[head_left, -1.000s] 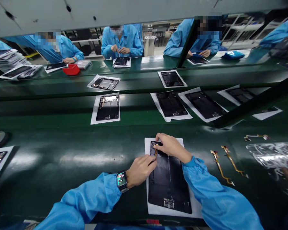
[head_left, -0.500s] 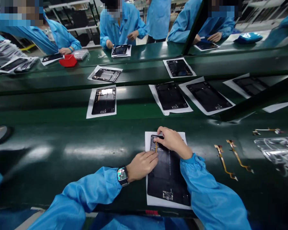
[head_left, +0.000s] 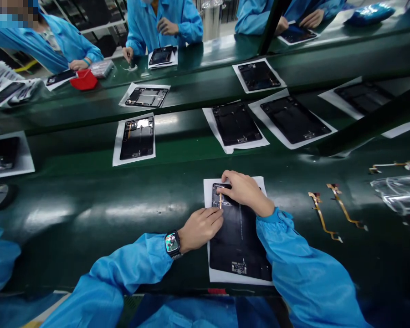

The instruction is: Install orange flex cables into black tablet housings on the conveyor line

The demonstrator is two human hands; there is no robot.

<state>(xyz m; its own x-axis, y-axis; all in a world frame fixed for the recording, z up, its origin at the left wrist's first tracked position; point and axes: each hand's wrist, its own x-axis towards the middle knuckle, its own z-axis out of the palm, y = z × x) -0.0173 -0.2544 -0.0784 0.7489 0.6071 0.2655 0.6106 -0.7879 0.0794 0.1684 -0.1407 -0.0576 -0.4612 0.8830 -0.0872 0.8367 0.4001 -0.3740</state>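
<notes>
A black tablet housing lies on a white sheet in front of me. Near its upper left corner an orange flex cable runs upright between my hands. My left hand, with a watch on the wrist, has its fingertips closed on the cable's lower end. My right hand comes over the top edge of the housing, thumb and fingers closed on the upper end. The fingertips partly hide both cable ends.
Two loose flex cables lie right of the housing, with clear plastic packaging beyond. Several tablet housings on sheets line the conveyor. A dark post slants across the right. A tape roll sits left. Co-workers work opposite.
My hands stay at the same corner with almost no movement. The view has shifted, and another housing on a sheet now shows at the left. The co-worker opposite has moved a hand sideways, off the tablet.
</notes>
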